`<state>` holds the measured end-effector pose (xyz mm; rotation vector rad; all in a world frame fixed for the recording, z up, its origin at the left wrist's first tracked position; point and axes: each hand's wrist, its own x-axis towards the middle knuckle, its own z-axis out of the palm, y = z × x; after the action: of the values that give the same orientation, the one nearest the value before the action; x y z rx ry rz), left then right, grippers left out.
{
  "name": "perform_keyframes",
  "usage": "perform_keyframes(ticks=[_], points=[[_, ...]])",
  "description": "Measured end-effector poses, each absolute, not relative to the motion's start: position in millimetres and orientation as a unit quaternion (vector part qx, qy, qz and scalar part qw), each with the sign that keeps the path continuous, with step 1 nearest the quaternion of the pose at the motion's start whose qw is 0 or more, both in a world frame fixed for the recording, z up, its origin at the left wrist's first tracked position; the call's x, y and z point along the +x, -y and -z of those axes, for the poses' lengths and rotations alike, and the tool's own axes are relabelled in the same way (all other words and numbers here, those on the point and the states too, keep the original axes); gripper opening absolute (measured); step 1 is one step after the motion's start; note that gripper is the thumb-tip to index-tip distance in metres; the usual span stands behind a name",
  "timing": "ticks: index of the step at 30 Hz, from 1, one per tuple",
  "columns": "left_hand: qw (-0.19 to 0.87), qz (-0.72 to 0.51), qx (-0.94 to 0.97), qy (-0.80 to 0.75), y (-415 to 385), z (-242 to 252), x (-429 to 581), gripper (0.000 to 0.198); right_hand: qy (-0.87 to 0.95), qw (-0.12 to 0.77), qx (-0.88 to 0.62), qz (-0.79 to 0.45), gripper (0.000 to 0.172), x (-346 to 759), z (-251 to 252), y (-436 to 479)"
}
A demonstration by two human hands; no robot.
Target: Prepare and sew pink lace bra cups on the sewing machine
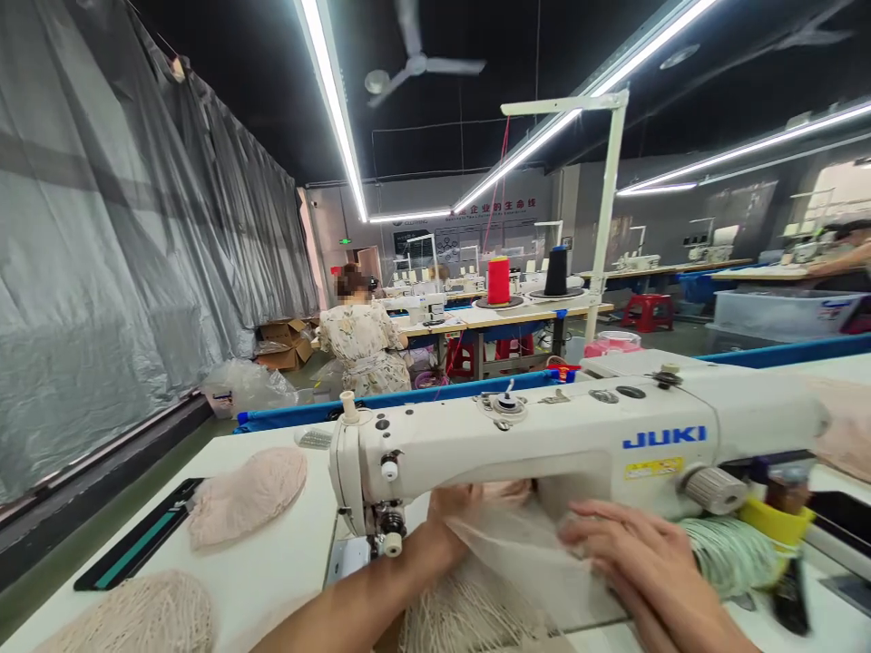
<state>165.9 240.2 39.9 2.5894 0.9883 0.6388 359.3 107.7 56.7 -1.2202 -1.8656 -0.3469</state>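
Right hand [640, 553] palm down, fingers spread flat on sheer fabric [517, 553] | left hand [453, 508] extended under sewing machine [544, 444] arm, touching fabric, grip: cannot tell

Walled at nine o'clock by grey plastic sheeting [102, 254], with cardboard boxes [282, 343] at its foot. Lit from twelve o'clock by long strip lights [333, 100] on a dark ceiling, beside a ceiling fan [415, 65]. Laid at eight o'clock with green flooring [68, 544]. Filled from one to three o'clock with rows of sewing tables [476, 318] and red stools [646, 311].
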Motion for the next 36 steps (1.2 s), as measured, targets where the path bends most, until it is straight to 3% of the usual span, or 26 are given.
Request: perform_keyframes(ticks=[3, 6, 10, 12, 14, 17, 22, 29, 36], points=[[0.188, -0.218, 0.896, -0.337, -218.7, -61.1, 175.9, 0.032, 0.719, 0.414, -0.557, 0.036, 0.028, 369.3, -91.6, -67.1], [0.250, -0.214, 0.906, -0.267, -168.4, -85.4, 173.7, 0.043, 0.734, 0.370, -0.568, -0.036, 0.036, 357.1, -125.9, -44.1], [0.501, -0.220, 0.821, -0.166, -102.0, -115.1, 158.2, 0.065, 0.758, 0.299, -0.571, -0.096, 0.031, 323.2, -150.2, -25.8], [0.533, -0.231, 0.782, -0.227, -83.4, -123.2, 144.5, 0.042, 0.737, 0.295, -0.591, -0.143, 0.019, 310.6, -147.3, -15.3], [0.530, -0.263, 0.752, -0.292, -71.9, -123.6, 122.3, 0.027, 0.716, 0.279, -0.600, -0.223, 0.029, 302.7, -134.7, -4.6], [0.546, -0.321, 0.710, -0.308, -51.8, -106.7, 74.6, 0.036, 0.706, 0.277, -0.549, -0.353, 0.013, 292.2, -107.3, 8.2], [0.721, -0.230, 0.605, -0.248, 3.0, -45.5, 7.0, 0.049, 0.652, 0.359, -0.465, -0.480, 0.035, 253.5, -78.2, 21.6], [0.786, -0.280, 0.498, -0.236, 25.2, -25.6, 1.9, 0.063, 0.778, 0.181, -0.503, -0.331, 0.033, 206.1, -67.3, 36.3], [0.688, -0.248, 0.568, -0.377, 17.9, -26.8, 18.1, 0.027, 0.783, 0.141, -0.537, -0.281, 0.032, 220.0, -55.2, 36.3]])
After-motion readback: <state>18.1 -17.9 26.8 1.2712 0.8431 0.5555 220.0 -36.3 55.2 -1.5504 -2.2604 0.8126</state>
